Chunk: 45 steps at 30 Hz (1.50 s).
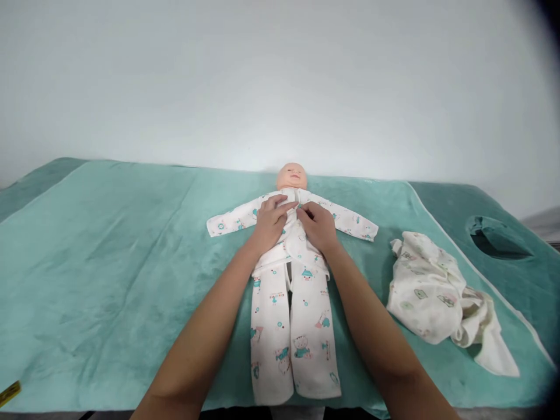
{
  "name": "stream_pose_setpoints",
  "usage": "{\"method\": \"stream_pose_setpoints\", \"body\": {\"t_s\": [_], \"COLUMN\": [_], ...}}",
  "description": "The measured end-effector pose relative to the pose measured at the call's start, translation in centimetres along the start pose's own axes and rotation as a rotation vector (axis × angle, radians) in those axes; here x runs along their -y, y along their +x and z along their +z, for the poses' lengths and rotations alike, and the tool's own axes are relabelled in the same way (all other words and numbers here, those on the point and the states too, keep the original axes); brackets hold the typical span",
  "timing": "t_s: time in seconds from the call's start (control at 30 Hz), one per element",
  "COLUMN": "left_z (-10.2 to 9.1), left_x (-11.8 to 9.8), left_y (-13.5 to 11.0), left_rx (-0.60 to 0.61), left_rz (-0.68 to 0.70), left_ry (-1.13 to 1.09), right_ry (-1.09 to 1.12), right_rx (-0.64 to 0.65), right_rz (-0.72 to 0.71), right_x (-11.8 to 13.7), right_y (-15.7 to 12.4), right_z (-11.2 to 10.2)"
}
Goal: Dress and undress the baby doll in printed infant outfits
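Note:
A baby doll lies on its back, dressed in a white printed baby shirt and matching baby pants. Its sleeves spread out to both sides. My left hand rests on the chest of the shirt, fingers stretched, with the index finger reaching to the front opening. On the other side of that opening, my right hand is closed, thumb and fingers pinching the shirt's front edge. Whatever fastener may be under the fingertips is hidden. Below the hands, the lower front of the shirt parts slightly over the pants.
A crumpled white printed garment lies to the right. Everything rests on a green plush cover; a dark oval hole is at its far right. A yellow strip shows at lower left. Behind stands a white wall.

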State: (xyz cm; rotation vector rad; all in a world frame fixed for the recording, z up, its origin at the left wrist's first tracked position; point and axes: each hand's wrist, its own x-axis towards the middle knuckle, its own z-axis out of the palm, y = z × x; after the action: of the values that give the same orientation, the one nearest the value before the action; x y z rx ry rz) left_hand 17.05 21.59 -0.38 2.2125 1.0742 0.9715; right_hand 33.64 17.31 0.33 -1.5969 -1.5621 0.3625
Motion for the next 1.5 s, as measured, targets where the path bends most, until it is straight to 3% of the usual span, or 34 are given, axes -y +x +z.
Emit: {"method": "stream_pose_setpoints", "body": {"t_s": [0.17, 0.4, 0.63, 0.83, 1.13, 1.4, 1.5], "left_z": [-0.1, -0.9, -0.9, -0.5, -0.2, -0.4, -0.3], "left_x": [0.2, 0.1, -0.1, -0.3, -0.8, -0.8, -0.7], "left_y": [0.0, 0.5, 0.6, 0.4, 0.3, 0.3, 0.3], "left_rx": [-0.002, 0.109, 0.083, 0.018, -0.021, -0.025, -0.017], "left_rz": [0.003, -0.030, 0.045, -0.009, -0.043, -0.032, -0.013], "left_ry": [-0.033, -0.071, -0.086, -0.113, -0.103, -0.105, -0.093], "right_ry": [0.170, 0.158, 0.322, 0.386, 0.397, 0.305, 0.257], "right_rx": [-0.028, 0.034, 0.081, -0.004, 0.245, 0.015, -0.001], "right_rz": [0.050, -0.086, 0.024, 0.117, 0.037, 0.072, 0.059], "right_x": [-0.5, 0.0, -0.5, -0.7, -0.6, -0.2, -0.3], "right_y": [0.1, 0.3, 0.5, 0.5, 0.9, 0.3, 0.3], "right_z": [0.2, -0.1, -0.2, 0.1, -1.9, -0.2, -0.1]}}
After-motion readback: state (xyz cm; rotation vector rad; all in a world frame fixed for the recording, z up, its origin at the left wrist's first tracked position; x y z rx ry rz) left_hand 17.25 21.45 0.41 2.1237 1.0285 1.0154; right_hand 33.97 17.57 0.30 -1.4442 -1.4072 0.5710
